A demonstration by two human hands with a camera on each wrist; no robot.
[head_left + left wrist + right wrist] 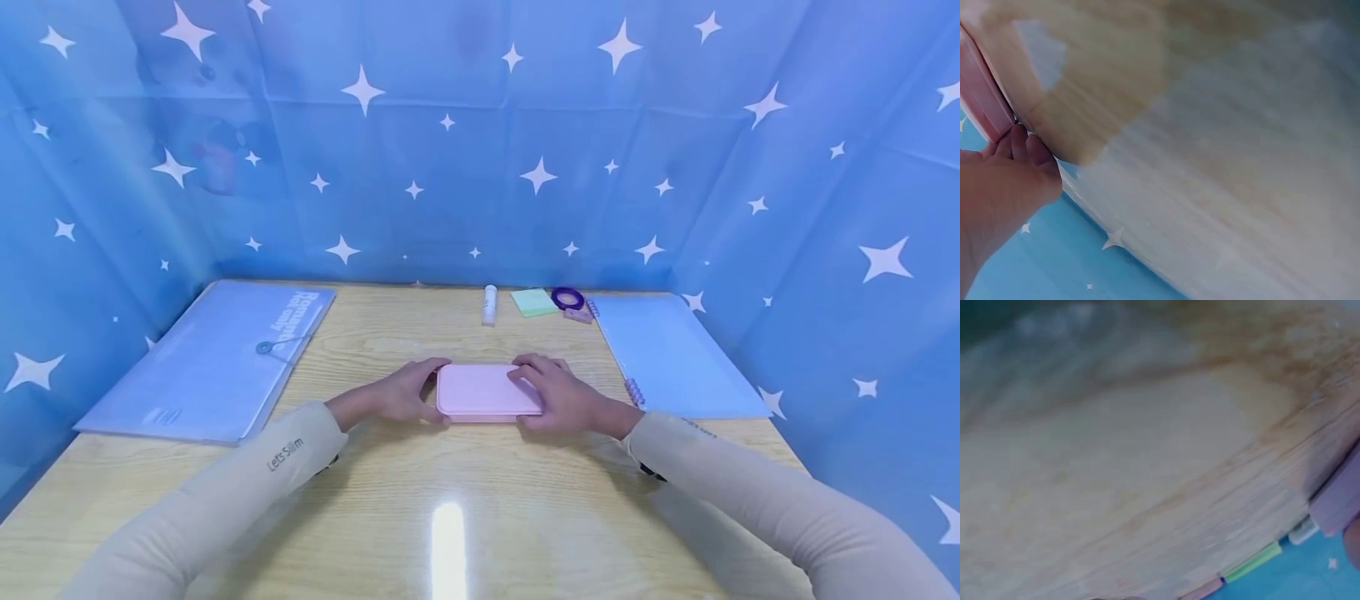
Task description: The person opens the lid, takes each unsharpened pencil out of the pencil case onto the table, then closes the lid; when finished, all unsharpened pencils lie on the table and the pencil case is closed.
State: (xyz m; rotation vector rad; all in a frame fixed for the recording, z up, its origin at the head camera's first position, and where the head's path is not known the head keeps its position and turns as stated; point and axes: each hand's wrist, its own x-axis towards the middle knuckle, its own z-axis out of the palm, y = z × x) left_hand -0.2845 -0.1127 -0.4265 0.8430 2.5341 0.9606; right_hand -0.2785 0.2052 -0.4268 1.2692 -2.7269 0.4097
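A flat pink case (483, 390) with rounded corners lies on the wooden table (420, 500), in the middle of the head view. My left hand (405, 392) grips its left end, fingers curled round the far edge and thumb at the near edge. My right hand (558, 393) holds its right end, fingers laid over the top. In the left wrist view my left hand's fingertips (1019, 147) touch the pink case (982, 94) edge. The right wrist view is blurred and shows mostly table (1147, 475), with the case's edge (1338, 500) at the right.
A blue document folder (213, 358) with a string clasp lies at the left. A spiral notebook (671, 358) lies at the right. A glue stick (490, 304), green sticky notes (534, 302), a purple tape roll (567, 297) and a small pink item (578, 315) sit at the back. Blue starred cloth walls surround the table.
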